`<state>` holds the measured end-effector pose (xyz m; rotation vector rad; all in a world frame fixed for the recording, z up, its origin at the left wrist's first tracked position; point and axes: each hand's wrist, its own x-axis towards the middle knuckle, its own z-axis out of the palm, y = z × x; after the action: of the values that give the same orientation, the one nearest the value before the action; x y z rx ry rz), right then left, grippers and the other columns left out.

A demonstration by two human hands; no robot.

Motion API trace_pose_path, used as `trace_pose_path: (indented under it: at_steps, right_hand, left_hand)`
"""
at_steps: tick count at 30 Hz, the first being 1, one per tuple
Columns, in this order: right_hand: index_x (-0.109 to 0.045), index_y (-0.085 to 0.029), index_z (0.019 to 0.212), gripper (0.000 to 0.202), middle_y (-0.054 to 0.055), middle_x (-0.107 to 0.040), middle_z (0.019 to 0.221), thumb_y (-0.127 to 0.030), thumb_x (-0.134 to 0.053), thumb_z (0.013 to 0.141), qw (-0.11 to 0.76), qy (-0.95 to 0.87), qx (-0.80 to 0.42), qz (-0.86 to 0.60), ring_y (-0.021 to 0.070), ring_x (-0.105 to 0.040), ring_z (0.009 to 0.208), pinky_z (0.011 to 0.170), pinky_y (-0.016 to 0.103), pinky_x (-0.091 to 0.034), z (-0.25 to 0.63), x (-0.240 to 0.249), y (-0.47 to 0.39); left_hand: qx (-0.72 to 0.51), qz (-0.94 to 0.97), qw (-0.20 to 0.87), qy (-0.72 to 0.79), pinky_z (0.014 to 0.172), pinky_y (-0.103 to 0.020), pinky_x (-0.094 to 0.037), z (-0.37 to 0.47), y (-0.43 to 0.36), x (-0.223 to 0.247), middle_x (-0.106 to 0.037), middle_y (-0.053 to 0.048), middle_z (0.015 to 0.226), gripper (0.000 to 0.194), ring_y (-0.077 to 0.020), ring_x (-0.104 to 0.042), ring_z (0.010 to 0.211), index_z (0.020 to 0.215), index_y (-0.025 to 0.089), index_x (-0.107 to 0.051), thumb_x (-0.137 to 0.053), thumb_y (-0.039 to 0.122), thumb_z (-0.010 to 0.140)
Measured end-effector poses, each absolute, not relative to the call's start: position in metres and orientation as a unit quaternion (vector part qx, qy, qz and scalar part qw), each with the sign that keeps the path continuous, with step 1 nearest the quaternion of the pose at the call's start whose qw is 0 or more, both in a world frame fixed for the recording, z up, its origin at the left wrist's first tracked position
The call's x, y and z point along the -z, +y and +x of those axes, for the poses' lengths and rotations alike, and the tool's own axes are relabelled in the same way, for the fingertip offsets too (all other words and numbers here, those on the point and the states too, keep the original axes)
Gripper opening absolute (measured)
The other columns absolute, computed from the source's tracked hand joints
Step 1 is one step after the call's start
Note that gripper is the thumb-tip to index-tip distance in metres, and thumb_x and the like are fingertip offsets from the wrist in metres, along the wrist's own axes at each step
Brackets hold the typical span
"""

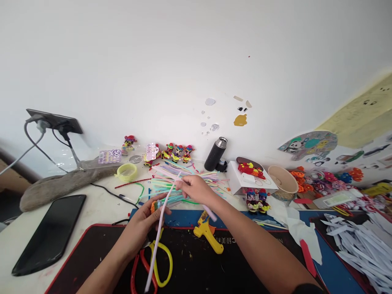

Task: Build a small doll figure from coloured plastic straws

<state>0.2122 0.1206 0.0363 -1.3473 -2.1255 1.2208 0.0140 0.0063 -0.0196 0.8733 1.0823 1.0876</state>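
Note:
My right hand [194,190] pinches a pale lilac pipe cleaner [155,249] near its upper end. The strip slants down past my left hand to the bottom edge of the view. In my left hand [143,222] the fingers close around a small orange and green fuzzy piece [153,206], mostly hidden by them. Beyond both hands lies a loose heap of pastel pipe cleaners [165,185]. Under my left hand are scissors with red and yellow handles [170,265], their blades hidden. A yellow hot glue gun [211,240] rests on the black mat below my right forearm.
Several small colourful figures [179,154] stand along the wall near a black thermos [215,155]. A tape roll [127,172], phone [50,232] and driftwood [70,183] lie left. Right are a white box [240,179], a bowl [283,179] and paper strips [358,245].

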Motion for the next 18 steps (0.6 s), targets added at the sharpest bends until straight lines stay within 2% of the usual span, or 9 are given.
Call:
trace_pose_path:
  at_steps: [2,4,6,8,11,14,18]
  right_hand:
    - [-0.072,-0.019,0.08,0.043,-0.002,-0.067,0.063,-0.056,-0.062,0.1,0.147,-0.751,-0.448,-0.463,0.0129,-0.054,0.054,0.056,0.025,-0.037,0.206,-0.027,0.112]
    - [-0.068,-0.019,0.074,0.049,-0.002,-0.065,0.062,-0.061,-0.065,0.097,0.128,-0.759,-0.456,-0.447,0.0132,-0.055,0.056,0.055,0.025,-0.037,0.199,-0.017,0.102]
    - [-0.069,-0.019,0.08,0.046,-0.004,-0.063,0.063,-0.062,-0.066,0.096,0.139,-0.74,-0.489,-0.441,0.0135,-0.056,0.058,0.056,0.024,-0.038,0.193,-0.008,0.095]
    - [-0.069,-0.019,0.086,0.043,-0.005,-0.061,0.063,-0.061,-0.068,0.095,0.155,-0.711,-0.529,-0.437,0.0132,-0.055,0.058,0.057,0.024,-0.039,0.19,-0.003,0.093]
    - [-0.066,-0.019,0.079,0.043,-0.004,-0.061,0.062,-0.058,-0.069,0.095,0.161,-0.707,-0.534,-0.434,0.0127,-0.053,0.056,0.058,0.025,-0.039,0.19,-0.002,0.096]
    - [-0.061,-0.019,0.071,0.044,-0.003,-0.063,0.064,-0.054,-0.067,0.097,0.151,-0.749,-0.453,-0.46,0.0135,-0.054,0.059,0.058,0.025,-0.035,0.195,-0.013,0.103]
    - [-0.063,-0.02,0.073,0.039,0.0,-0.063,0.069,-0.05,-0.066,0.098,0.103,-0.824,-0.261,-0.492,0.0162,-0.053,0.064,0.059,0.028,-0.027,0.203,-0.042,0.12]
  left_hand:
    - [-0.46,0.412,0.604,0.504,0.069,-0.032,-0.051,0.015,0.006,0.018,-0.075,-0.006,0.095,0.072,-0.0211,-0.064,0.074,0.149,0.021,-0.058,-0.073,0.057,0.088]
    - [-0.444,0.47,0.543,0.535,0.084,-0.037,-0.055,0.018,0.006,0.018,-0.078,-0.008,0.105,0.069,-0.0287,-0.071,0.093,0.144,0.022,-0.063,-0.074,0.055,0.085]
    - [-0.42,0.537,0.472,0.559,0.096,-0.04,-0.053,0.021,0.004,0.02,-0.079,-0.01,0.116,0.063,-0.0342,-0.072,0.11,0.142,0.023,-0.065,-0.071,0.051,0.086]
    - [-0.384,0.583,0.419,0.581,0.097,-0.041,-0.053,0.023,0.002,0.024,-0.08,-0.011,0.119,0.058,-0.0367,-0.073,0.114,0.143,0.025,-0.064,-0.066,0.048,0.089]
    - [-0.361,0.602,0.388,0.597,0.094,-0.041,-0.056,0.023,0.0,0.027,-0.08,-0.012,0.124,0.059,-0.0374,-0.074,0.116,0.148,0.027,-0.06,-0.061,0.047,0.092]
    - [-0.386,0.589,0.392,0.592,0.101,-0.041,-0.055,0.022,0.0,0.026,-0.076,-0.01,0.134,0.064,-0.036,-0.069,0.128,0.152,0.028,-0.057,-0.065,0.047,0.092]
    - [-0.399,0.583,0.404,0.582,0.111,-0.042,-0.05,0.022,0.001,0.023,-0.07,-0.007,0.146,0.065,-0.0348,-0.059,0.141,0.151,0.031,-0.059,-0.069,0.047,0.089]
